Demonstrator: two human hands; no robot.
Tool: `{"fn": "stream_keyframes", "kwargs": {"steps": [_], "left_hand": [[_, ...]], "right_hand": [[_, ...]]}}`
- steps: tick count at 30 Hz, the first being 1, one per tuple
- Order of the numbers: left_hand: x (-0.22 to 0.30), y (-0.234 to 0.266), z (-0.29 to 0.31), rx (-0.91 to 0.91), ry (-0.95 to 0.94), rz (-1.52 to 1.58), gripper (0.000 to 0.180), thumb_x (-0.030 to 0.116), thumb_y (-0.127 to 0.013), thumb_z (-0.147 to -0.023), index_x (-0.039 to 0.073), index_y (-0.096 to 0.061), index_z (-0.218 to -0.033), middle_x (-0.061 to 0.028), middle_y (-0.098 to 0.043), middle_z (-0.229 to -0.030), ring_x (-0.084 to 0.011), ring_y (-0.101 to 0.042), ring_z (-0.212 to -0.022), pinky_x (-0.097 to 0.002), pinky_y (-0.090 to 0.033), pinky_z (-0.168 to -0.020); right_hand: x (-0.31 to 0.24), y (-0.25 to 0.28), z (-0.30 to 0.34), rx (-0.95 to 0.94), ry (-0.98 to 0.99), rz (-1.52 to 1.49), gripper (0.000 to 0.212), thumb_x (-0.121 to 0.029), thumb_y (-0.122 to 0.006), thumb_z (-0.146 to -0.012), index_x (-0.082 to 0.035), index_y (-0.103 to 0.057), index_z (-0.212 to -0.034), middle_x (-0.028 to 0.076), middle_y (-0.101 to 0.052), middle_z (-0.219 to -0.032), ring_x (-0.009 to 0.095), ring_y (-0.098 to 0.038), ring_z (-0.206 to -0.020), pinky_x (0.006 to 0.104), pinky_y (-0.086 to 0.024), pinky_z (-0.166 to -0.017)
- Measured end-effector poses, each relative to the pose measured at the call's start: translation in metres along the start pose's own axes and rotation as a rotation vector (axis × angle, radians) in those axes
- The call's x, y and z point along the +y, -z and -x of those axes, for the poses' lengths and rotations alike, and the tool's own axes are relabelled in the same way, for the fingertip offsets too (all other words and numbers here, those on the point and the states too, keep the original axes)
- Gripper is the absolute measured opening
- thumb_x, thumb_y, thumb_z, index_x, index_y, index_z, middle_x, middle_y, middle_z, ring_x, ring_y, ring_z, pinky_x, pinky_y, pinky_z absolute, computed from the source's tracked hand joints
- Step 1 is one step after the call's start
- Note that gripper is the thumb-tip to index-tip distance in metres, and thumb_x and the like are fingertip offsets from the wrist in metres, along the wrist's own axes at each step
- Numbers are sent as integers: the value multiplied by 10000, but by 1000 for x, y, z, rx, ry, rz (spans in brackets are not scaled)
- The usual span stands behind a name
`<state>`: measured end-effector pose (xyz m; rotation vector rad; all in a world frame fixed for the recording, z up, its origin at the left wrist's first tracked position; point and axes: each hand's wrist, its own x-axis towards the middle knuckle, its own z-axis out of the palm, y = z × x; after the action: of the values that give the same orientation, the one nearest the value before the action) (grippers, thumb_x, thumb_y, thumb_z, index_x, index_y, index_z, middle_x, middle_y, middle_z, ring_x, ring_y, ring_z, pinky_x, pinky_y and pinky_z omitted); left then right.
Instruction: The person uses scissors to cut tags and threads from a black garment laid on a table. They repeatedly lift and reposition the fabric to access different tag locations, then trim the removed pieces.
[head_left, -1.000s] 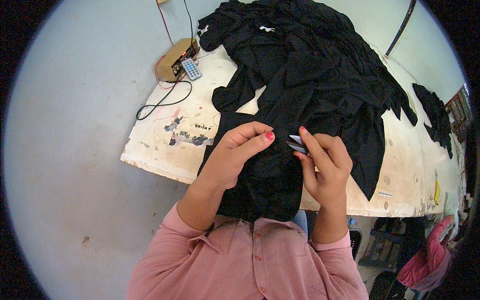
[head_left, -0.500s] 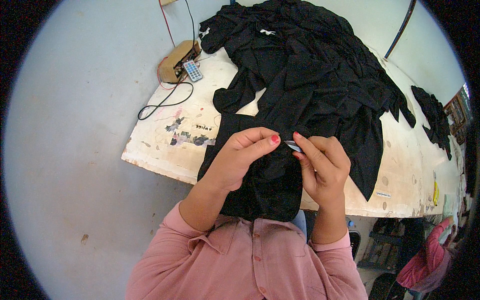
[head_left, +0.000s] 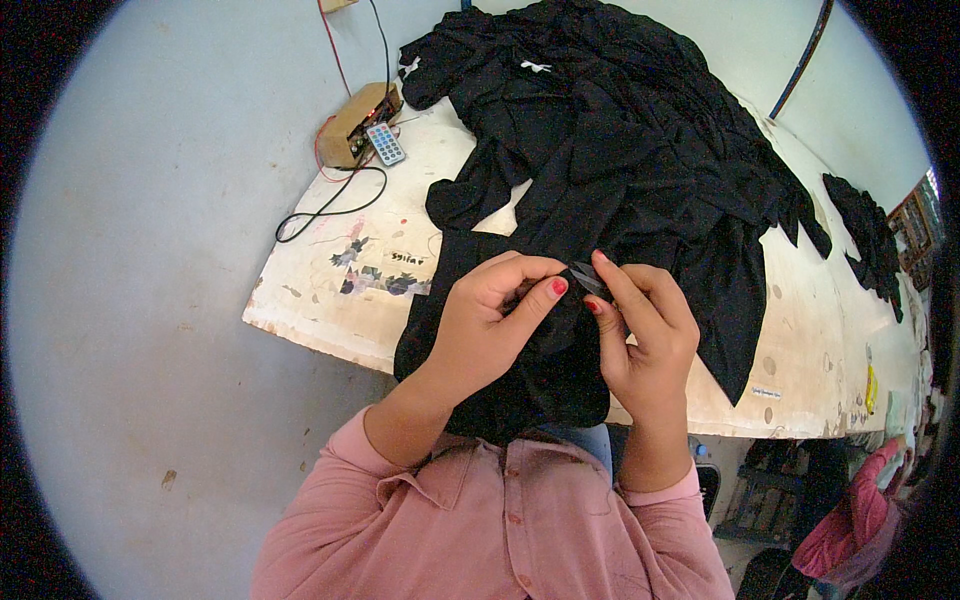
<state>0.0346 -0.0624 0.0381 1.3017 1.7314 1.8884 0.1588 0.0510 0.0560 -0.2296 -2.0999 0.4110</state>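
A small pair of thread snips (head_left: pixel 588 278) is pinched between the thumb and fingers of my right hand (head_left: pixel 650 325). Its pointed blades face my left hand (head_left: pixel 495 305) and meet the black cloth at those fingertips. Thumb and forefinger of that left hand are closed on an edge of the black cloth (head_left: pixel 500 390), which hangs over the table's front edge onto my lap. Whether a thread lies between the blades is too small to tell. Beyond my hands, a large heap of black fabric (head_left: pixel 630 170) spreads over the table, with a small white bow (head_left: pixel 535 66) on it.
The pale, worn table (head_left: pixel 320 305) runs to the right. On its left stand a brown box (head_left: pixel 350 130) with wires, a remote control (head_left: pixel 385 143) and a looped black cable (head_left: pixel 320 212). More black cloth (head_left: pixel 868 240) lies right. A person in pink (head_left: pixel 850 520) is at lower right.
My left fingertips have come closer to the snips, lifting the cloth edge to the blades. The snips have tilted, and my right hand has shifted only slightly.
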Motion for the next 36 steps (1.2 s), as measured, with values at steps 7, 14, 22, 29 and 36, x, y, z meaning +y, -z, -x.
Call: {"fn": "stream_keyframes", "kwargs": {"steps": [7, 14, 22, 29, 36], "left_hand": [[-2, 0, -1, 11, -134, -110, 161, 103, -636, -887, -11, -641, -1001, -11, -548, -820, -49, -477, -689, -184, -370, -594], [-6, 0, 0, 19, 205, 285, 156, 124, -603, -920, 12, -615, -1028, 4, -606, -871, -35, -523, -760, -191, -415, -655], [-3, -2, -4, 51, 259, 518, 134, 120, -554, -951, 13, -553, -1031, 34, -573, -840, -7, -476, -744, -150, -372, -660], [-8, 3, 0, 5, 68, 291, 142, 97, -516, -963, 28, -487, -1084, 30, -548, -802, -4, -445, -713, -164, -349, -616], [-2, 8, -3, 10, 38, 145, 117, 24, -575, -909, 6, -551, -1022, -20, -572, -909, -39, -514, -841, -175, -412, -720]], "right_hand": [[0, 0, -2, -15, -32, -57, 311, -41, -718, -730, -68, -693, -1039, 91, -623, -830, 227, -596, -705, 299, -482, -607], [10, -3, -4, 41, -99, -150, 313, -61, -685, -787, -47, -655, -1098, 128, -600, -907, 241, -595, -798, 303, -472, -688], [9, 1, 7, -24, -146, -209, 353, -89, -727, -724, -32, -630, -1059, 122, -565, -930, 231, -576, -813, 299, -468, -693], [6, -4, 4, -16, -30, -329, 229, -26, -686, -633, -30, -676, -862, 98, -635, -814, 232, -625, -712, 315, -498, -620], [19, 30, -1, -660, 47, -1022, 436, -426, -634, -834, -14, -675, -969, 99, -608, -878, 227, -574, -791, 308, -450, -689]]}}
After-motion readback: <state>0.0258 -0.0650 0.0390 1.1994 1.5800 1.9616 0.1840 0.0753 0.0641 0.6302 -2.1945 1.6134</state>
